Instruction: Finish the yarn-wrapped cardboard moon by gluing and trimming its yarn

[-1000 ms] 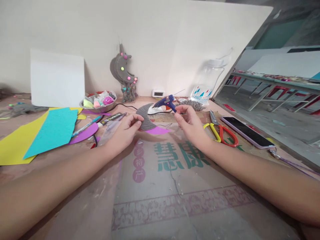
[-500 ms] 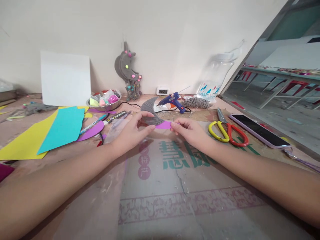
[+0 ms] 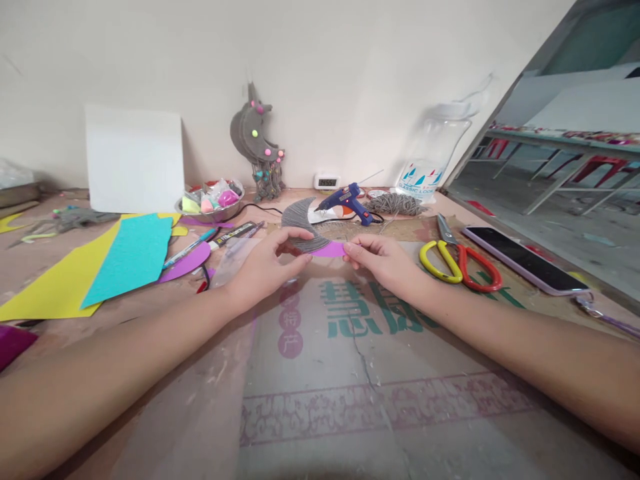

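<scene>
Grey crescent (image 3: 295, 215) slants away leftward from the right hand (image 3: 383, 260) pinching its purple tip (image 3: 330, 249), while the left hand (image 3: 267, 263), half-curled, loosely grips its lower curve.

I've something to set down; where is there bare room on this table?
The printed sheet between the left forearm and right forearm looks mostly open. It's crowded farther back, around the glue gun and yarn, and at right, by the scissors and phone.

The crescent moon (image 3: 294, 217) is wrapped in gray yarn (image 3: 321, 243), with its near right tip (image 3: 331, 249) bare purple. Its hollow side faces far right.
</scene>
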A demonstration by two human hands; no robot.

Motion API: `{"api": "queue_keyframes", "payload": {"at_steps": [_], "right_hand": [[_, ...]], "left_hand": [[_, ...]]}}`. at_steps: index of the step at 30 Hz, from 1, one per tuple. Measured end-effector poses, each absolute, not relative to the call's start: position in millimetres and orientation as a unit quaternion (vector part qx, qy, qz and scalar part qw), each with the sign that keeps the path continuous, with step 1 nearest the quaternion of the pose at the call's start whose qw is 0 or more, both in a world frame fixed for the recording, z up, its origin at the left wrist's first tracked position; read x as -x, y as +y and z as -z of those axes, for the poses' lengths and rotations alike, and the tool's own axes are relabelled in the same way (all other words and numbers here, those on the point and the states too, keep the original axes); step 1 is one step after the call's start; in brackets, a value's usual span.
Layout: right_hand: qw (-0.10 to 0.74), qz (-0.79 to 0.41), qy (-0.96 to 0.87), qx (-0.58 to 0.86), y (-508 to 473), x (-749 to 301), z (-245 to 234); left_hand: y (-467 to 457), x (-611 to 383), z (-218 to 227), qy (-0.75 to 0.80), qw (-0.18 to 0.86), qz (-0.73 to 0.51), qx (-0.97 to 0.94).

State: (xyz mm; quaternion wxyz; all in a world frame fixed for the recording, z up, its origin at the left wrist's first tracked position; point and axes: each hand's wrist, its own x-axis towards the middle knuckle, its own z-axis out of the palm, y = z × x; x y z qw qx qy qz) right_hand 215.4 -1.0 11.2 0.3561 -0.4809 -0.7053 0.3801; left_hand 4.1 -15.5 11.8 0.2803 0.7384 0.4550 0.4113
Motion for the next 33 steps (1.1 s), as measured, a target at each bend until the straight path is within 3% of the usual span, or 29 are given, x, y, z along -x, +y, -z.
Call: {"api": "queue_keyframes", "payload": {"at_steps": [33], "right_hand": [[0.360, -0.416, -0.686, 0.476, 3.1, -217.5, -8.5]], "left_hand": [[-19.2, -3.6, -18.2, 0.426, 0.332, -0.416, -0.732]]}}
